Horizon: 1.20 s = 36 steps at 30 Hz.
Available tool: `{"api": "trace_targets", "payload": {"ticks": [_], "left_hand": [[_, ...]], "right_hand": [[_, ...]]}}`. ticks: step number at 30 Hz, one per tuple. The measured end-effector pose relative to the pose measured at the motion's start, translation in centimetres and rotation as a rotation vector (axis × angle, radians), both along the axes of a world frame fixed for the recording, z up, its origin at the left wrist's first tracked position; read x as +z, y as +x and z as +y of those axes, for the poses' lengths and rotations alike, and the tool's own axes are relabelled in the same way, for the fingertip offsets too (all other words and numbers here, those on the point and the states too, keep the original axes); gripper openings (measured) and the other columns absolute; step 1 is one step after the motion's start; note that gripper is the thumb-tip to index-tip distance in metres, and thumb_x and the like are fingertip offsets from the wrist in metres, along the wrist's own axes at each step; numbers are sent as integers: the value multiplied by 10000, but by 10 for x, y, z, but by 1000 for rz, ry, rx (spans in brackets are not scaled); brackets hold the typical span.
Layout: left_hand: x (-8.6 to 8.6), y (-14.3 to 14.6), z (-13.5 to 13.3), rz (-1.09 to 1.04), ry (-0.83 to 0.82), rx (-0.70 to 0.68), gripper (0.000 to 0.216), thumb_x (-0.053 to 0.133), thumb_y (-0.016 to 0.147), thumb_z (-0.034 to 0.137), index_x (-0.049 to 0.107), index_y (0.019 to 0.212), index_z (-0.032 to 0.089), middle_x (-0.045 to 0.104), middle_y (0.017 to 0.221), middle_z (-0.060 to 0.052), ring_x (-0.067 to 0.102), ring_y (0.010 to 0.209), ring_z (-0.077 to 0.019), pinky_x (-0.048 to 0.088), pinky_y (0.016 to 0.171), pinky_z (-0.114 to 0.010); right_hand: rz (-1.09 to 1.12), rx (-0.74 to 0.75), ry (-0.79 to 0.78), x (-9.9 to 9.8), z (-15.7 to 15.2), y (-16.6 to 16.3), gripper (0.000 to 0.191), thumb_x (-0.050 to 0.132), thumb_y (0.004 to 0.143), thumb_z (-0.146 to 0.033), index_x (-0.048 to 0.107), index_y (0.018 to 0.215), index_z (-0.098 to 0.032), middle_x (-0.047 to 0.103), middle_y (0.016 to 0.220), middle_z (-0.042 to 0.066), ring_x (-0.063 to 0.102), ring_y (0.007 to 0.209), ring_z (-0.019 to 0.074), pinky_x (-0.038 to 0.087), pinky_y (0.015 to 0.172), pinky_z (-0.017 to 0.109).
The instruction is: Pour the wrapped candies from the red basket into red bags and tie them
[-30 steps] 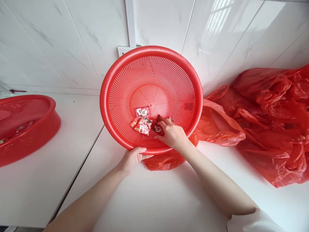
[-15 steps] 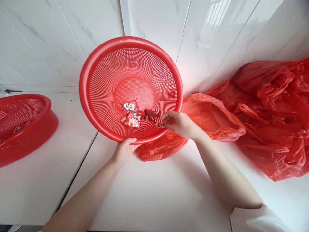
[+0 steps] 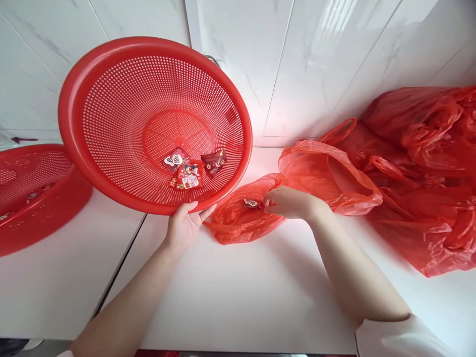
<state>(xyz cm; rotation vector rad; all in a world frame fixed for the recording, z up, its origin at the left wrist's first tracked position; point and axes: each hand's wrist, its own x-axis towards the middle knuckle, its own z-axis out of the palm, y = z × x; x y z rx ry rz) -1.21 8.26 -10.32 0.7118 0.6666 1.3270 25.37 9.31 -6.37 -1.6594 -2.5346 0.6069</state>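
My left hand [image 3: 183, 227] grips the near rim of a red perforated plastic basket [image 3: 119, 106], which is tilted so its inside faces me. Low inside lie a few small wrapped candy packets: one dark red with a white label [image 3: 174, 159], a bright red one with a printed figure [image 3: 189, 177], and another dark one [image 3: 214, 161]. My right hand [image 3: 284, 201] is closed, pinching a dark red candy packet [image 3: 251, 204] with white lettering. Hand and packet are at the mouth of an open red plastic bag [image 3: 238, 228] on the white table.
Right of this bag stands a second open red plastic bag [image 3: 327, 168]. Beyond it, several red bags [image 3: 420, 198] are heaped on the table. Another red basket [image 3: 48, 218] with packets inside stands at the left. A tiled wall [image 3: 256, 64] closes off the back.
My right hand has come out of the basket with a packet and moved down to the bag. My left hand has swung the basket left and brought it closer.
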Motion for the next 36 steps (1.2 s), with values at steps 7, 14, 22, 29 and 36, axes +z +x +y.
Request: {"api": "trace_targets", "payload": {"ticks": [7, 14, 22, 29, 36], "left_hand": [[6, -1, -5, 39, -43, -81, 147, 579, 807, 121, 679, 902, 172, 683, 1147, -61, 578, 1155, -271, 519, 947, -493], [0, 6, -11, 125, 2, -260, 247, 567, 843, 138, 669, 1054, 215, 653, 1204, -51, 515, 1234, -291, 493, 970, -518], [-12, 12, -24, 235, -20, -355, 72, 627, 812, 159, 686, 829, 197, 703, 1023, -17, 545, 1181, -280, 514, 944, -523], [-10, 3, -9, 182, -38, -225, 74, 647, 773, 131, 671, 781, 201, 718, 902, -5, 595, 1118, -257, 513, 946, -514], [-8, -13, 12, 187, -37, -107, 68, 661, 730, 117, 684, 753, 177, 722, 927, -21, 622, 1067, -260, 523, 939, -486]], "right_hand": [[167, 253, -153, 5, -15, -32, 153, 567, 840, -308, 693, 914, -263, 707, 897, 5, 653, 783, 167, 486, 621, 270], [462, 114, 331, 15, -11, -34, 224, 423, 943, -248, 608, 1044, -170, 690, 960, 57, 638, 811, 156, 497, 750, 280], [-118, -298, 616, -19, 12, -33, 255, 513, 865, -190, 575, 1105, -130, 656, 1040, 152, 612, 965, 290, 428, 867, 429], [625, -284, 399, -5, 9, -24, 135, 615, 802, -215, 546, 917, -198, 692, 855, 28, 653, 770, 163, 493, 702, 278], [1116, -294, -106, -5, 11, -26, 330, 742, 711, -283, 582, 982, -183, 705, 754, 28, 682, 701, 162, 559, 583, 256]]}}
